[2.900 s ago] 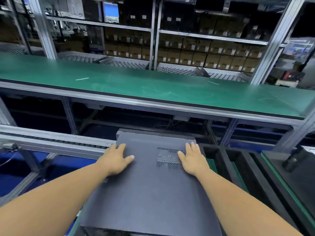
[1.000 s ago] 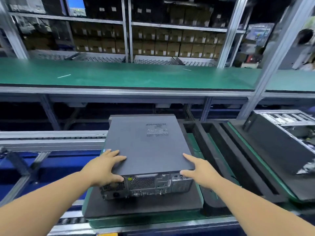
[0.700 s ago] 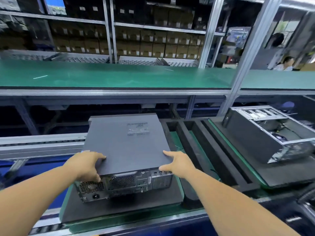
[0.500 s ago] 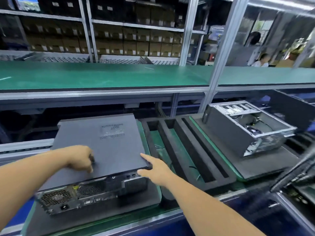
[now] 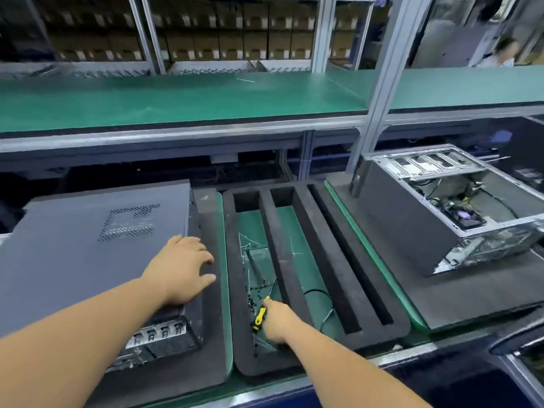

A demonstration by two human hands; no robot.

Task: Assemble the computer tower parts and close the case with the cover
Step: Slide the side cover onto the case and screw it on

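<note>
Closed dark grey metal computer case [image 5: 97,248] lying flat on a black foam pad [image 5: 206,343], left; left hand [image 5: 179,269] spread flat on its near right corner. Right hand [image 5: 275,320] in the slotted black foam tray [image 5: 332,260] apparently grasps a yellow-and-black-handled screwdriver [image 5: 260,315].

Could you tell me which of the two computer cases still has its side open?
The right-hand case: its internals and cables show, whereas the left case is covered.
</note>
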